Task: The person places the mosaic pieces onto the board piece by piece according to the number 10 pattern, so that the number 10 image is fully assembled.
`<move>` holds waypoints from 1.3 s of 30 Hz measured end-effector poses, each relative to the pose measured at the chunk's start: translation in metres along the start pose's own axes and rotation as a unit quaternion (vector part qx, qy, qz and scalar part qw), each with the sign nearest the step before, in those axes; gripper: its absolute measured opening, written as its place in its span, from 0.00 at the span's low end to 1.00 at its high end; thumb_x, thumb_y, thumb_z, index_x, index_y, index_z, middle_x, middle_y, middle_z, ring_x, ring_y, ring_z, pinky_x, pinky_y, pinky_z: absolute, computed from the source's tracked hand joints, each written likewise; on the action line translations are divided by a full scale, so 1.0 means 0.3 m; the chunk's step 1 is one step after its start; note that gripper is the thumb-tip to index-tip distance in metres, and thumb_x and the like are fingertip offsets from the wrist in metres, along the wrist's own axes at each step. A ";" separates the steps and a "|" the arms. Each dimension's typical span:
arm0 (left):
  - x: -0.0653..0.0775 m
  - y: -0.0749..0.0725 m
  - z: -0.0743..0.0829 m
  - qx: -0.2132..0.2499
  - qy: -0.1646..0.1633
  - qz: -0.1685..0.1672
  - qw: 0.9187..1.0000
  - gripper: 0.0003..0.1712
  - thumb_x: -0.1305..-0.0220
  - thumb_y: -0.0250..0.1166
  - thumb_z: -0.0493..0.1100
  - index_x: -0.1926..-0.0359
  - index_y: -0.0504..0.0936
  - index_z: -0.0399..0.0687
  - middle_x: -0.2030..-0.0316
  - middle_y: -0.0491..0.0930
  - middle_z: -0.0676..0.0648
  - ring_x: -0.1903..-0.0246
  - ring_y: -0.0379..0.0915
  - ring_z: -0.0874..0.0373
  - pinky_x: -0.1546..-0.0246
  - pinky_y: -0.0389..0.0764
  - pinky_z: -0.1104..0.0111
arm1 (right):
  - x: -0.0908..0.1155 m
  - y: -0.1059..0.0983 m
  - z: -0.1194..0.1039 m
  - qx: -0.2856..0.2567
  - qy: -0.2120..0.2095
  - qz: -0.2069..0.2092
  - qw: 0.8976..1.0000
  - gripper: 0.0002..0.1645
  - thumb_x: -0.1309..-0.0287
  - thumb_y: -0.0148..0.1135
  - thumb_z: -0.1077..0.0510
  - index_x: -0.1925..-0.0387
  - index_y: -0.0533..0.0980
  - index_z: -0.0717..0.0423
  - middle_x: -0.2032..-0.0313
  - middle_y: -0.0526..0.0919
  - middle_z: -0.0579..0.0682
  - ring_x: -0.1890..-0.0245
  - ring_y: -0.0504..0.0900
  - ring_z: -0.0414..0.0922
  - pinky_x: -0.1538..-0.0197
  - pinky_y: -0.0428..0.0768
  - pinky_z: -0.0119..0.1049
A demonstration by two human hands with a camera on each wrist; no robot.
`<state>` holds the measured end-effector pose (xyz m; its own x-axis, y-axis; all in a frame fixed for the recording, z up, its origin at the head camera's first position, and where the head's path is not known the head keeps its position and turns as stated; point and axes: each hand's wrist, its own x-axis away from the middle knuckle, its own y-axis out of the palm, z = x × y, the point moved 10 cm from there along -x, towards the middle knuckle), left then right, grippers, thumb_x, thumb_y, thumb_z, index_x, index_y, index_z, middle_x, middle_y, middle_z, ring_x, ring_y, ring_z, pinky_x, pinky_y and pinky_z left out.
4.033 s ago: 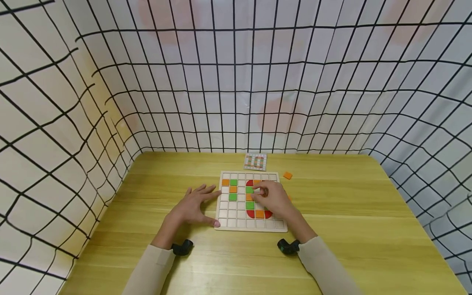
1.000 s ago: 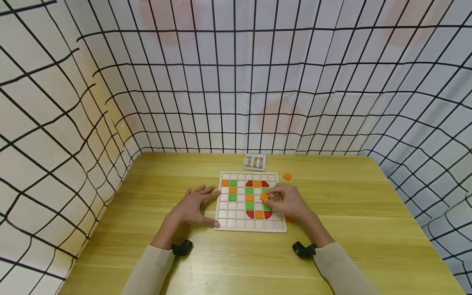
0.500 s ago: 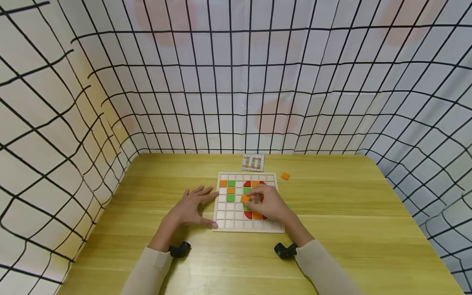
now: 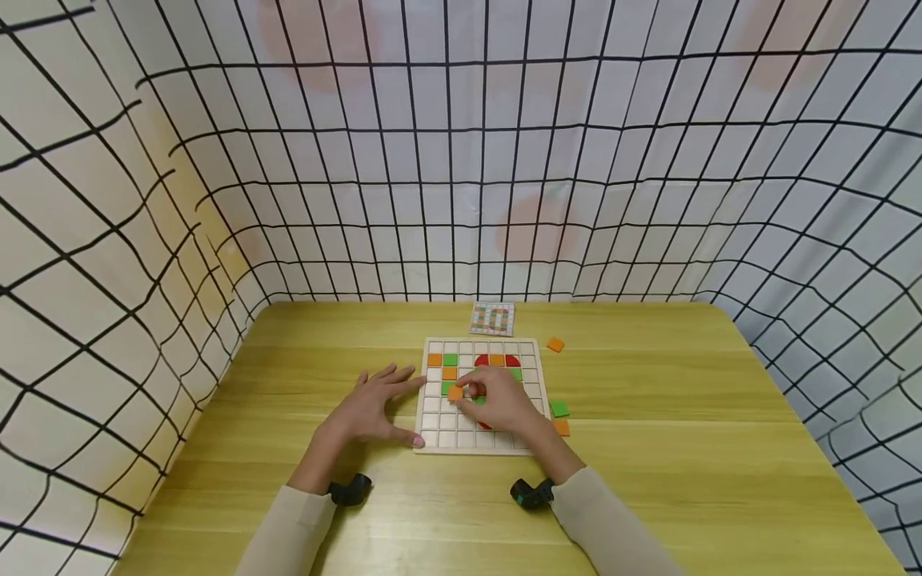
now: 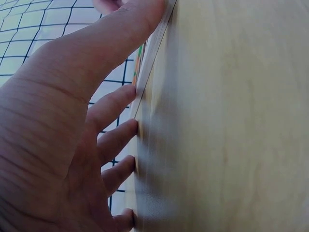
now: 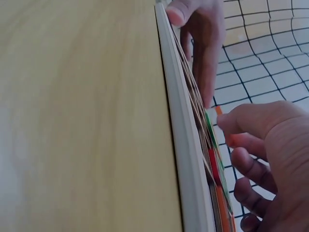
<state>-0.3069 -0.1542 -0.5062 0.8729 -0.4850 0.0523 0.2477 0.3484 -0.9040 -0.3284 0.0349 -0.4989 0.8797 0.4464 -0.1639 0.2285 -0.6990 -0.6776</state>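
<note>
On the table lies a pale wooden grid board (image 4: 439, 439) with orange, green and red tiles set in some of its squares. My right hand (image 4: 500, 398) pinches a square orange tile (image 4: 455, 394) between thumb and fingertips, low over the board's left part, just below a green tile (image 4: 446, 387). Part of the red, orange and green ring of tiles is hidden under this hand. My left hand (image 4: 370, 410) is spread flat at the board's left edge, thumb at the near corner and index fingertip against the side, as the left wrist view also shows.
A small printed pattern card (image 4: 493, 318) lies behind the board. Loose tiles lie to the right: an orange one (image 4: 555, 344) at the back, a green one (image 4: 559, 409) and another orange tile (image 4: 561, 427) beside the right forearm. A black-gridded white backdrop (image 4: 461, 200) surrounds the table.
The right hand, which picked up an orange tile within these frames, has carried it leftward across the board from the ring's right side. The left hand stays at the board's edge.
</note>
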 end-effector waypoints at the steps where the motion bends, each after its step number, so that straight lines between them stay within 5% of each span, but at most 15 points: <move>1: 0.000 0.002 -0.001 0.001 -0.002 -0.002 1.000 0.62 0.59 0.74 0.80 0.23 0.67 0.66 0.20 0.58 0.47 0.20 0.47 0.38 0.26 0.42 0.28 | 0.000 0.003 -0.002 0.006 0.001 0.000 1.000 0.13 0.42 0.73 0.53 0.55 0.88 0.49 0.72 0.78 0.40 0.71 0.75 0.39 0.62 0.77 0.32; 23: -0.001 0.007 -0.002 0.001 -0.006 -0.006 1.000 0.62 0.59 0.74 0.81 0.23 0.67 0.67 0.20 0.58 0.47 0.19 0.45 0.38 0.25 0.41 0.30 | -0.004 0.038 -0.024 0.079 -0.019 -0.019 0.996 0.13 0.45 0.74 0.45 0.57 0.90 0.39 0.77 0.76 0.35 0.68 0.74 0.38 0.62 0.72 0.33; 39: 0.005 -0.003 0.004 0.005 -0.009 -0.004 1.000 0.62 0.59 0.74 0.80 0.23 0.66 0.68 0.20 0.57 0.48 0.19 0.45 0.38 0.25 0.40 0.30 | 0.013 0.013 -0.014 0.004 0.001 -0.016 1.000 0.11 0.40 0.72 0.49 0.56 0.89 0.43 0.73 0.78 0.37 0.64 0.76 0.41 0.57 0.74 0.37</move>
<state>-0.3053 -0.1543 -0.5049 0.8786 -0.4729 0.0672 0.2586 0.3528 -0.8993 -0.3224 0.0315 -0.4992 0.8729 0.4670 -0.1411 0.2527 -0.6803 -0.6880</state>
